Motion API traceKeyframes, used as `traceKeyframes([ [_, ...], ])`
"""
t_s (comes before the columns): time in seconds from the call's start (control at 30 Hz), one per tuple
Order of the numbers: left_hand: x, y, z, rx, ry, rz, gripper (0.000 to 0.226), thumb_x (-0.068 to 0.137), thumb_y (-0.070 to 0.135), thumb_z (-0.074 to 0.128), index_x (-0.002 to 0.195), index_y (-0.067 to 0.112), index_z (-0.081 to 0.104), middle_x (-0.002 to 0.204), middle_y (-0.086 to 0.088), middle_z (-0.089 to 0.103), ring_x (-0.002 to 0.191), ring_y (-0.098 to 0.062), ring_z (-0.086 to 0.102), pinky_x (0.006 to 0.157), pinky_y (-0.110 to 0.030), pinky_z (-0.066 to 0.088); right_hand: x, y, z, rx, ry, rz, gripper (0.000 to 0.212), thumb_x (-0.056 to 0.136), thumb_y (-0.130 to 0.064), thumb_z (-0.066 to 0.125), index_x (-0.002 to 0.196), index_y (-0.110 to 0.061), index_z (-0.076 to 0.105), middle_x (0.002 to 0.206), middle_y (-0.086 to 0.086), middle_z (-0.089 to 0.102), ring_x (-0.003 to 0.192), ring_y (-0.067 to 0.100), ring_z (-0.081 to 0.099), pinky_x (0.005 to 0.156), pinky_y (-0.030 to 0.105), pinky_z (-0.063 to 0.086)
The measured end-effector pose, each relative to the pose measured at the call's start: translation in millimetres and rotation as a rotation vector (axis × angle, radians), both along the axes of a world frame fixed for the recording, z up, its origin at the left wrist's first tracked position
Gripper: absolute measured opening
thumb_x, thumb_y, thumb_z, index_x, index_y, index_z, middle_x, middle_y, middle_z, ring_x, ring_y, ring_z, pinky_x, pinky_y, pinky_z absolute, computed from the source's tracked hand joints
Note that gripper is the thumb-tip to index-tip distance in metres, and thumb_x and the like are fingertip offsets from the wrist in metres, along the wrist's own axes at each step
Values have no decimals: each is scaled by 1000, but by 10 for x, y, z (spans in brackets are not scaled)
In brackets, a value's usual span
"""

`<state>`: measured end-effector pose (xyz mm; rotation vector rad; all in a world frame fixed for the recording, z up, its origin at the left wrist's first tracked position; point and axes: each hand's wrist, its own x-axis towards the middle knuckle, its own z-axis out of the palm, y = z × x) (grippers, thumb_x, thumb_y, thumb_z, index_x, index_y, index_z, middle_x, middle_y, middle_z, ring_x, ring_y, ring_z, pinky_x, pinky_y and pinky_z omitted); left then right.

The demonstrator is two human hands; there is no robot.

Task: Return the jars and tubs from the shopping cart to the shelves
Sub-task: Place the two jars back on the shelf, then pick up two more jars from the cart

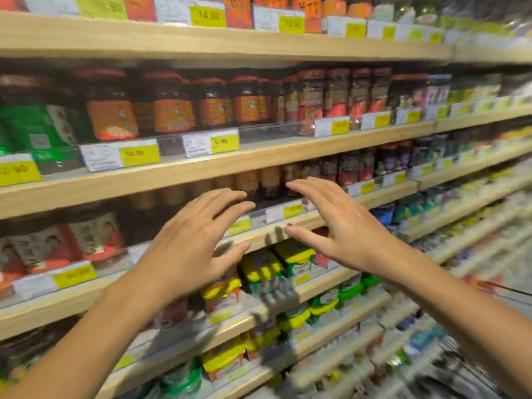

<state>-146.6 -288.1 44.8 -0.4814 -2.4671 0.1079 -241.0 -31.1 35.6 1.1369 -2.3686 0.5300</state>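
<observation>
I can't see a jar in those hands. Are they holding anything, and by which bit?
Nothing is held. The bare left hand and bare right hand are both open, fingers spread, in front of the wooden shelves.

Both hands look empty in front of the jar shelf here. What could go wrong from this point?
The left hand and right hand are spread open close to the shelf edge, so a quick move might knock the small orange-labelled jars behind it. The frame is motion-blurred, so the shelf spot may be misjudged.

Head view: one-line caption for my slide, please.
Both empty hands, left and right, spread open before wooden shelves of jars.
</observation>
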Motion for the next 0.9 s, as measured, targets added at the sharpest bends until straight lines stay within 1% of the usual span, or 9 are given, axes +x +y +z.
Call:
traceKeyframes([
  [0.13, -333, 315, -252, 24, -80, -132, 57, 91, 53, 51, 139, 21, 52, 144, 0, 50, 135, -23, 46, 110, -43, 41, 68, 452, -242, 102, -44, -136, 73, 95, -67, 40, 155, -30, 24, 159, -10, 28, 148, 9, 20, 121, 31, 22],
  [0.27, -673, 704, -470, 19, -149, -218, 58, 92, 57, 45, 141, 25, 48, 143, 4, 49, 133, -19, 46, 108, -37, 42, 118, 949, -480, 148, -137, -280, 75, 93, -72, 35, 156, -34, 19, 162, -15, 20, 149, 5, 13, 119, 23, 11],
  [0.4, -1052, 1195, -659, 31, -222, -310, 61, 91, 61, 40, 143, 29, 46, 147, 9, 46, 136, -15, 44, 110, -37, 41, 126, 1485, -669, 182, -173, -428, 76, 94, -73, 34, 157, -35, 18, 163, -13, 20, 150, 7, 14, 118, 23, 9],
  [0.5, -1327, 1654, -777, 29, -263, -385, 63, 91, 65, 35, 144, 31, 44, 149, 10, 43, 138, -14, 42, 112, -35, 37, 128, 1931, -768, 179, -222, -535, 76, 94, -73, 34, 157, -34, 18, 163, -12, 19, 150, 9, 15, 121, 26, 9],
  [0.6, -1558, 2134, -903, 9, -284, -434, 65, 90, 66, 35, 145, 33, 42, 149, 10, 44, 138, -13, 41, 112, -33, 35, 87, 2379, -873, 163, -269, -604, 76, 94, -72, 36, 157, -33, 19, 163, -10, 22, 149, 11, 18, 118, 24, 9],
  [0.67, -1707, 2471, -971, -15, -302, -457, 65, 90, 65, 37, 146, 32, 41, 147, 9, 46, 136, -15, 43, 111, -33, 36, 32, 2689, -968, 147, -297, -641, 76, 93, -73, 36, 156, -34, 20, 163, -9, 23, 149, 13, 19, 123, 31, 15],
  [0.73, -1869, 2836, -1017, -43, -318, -485, 66, 90, 64, 37, 144, 29, 46, 146, 6, 49, 135, -16, 46, 110, -33, 37, -24, 3020, -1076, 133, -320, -687, 78, 92, -76, 34, 156, -34, 20, 163, -7, 24, 150, 15, 20, 124, 38, 19],
  [0.8, -2050, 3218, -1060, -61, -331, -524, 65, 90, 64, 36, 143, 27, 48, 145, 6, 49, 134, -17, 48, 110, -34, 39, -80, 3366, -1178, 118, -343, -731, 79, 92, -75, 36, 156, -32, 21, 163, -6, 25, 150, 16, 21, 123, 39, 21],
  [0.9, -2290, 3843, -1134, -63, -348, -577, 63, 93, 64, 40, 146, 31, 41, 150, 7, 44, 136, -16, 45, 110, -37, 41, -131, 3910, -1296, 97, -368, -783, 79, 92, -76, 35, 156, -32, 22, 162, -5, 26, 149, 17, 23, 121, 41, 25],
])
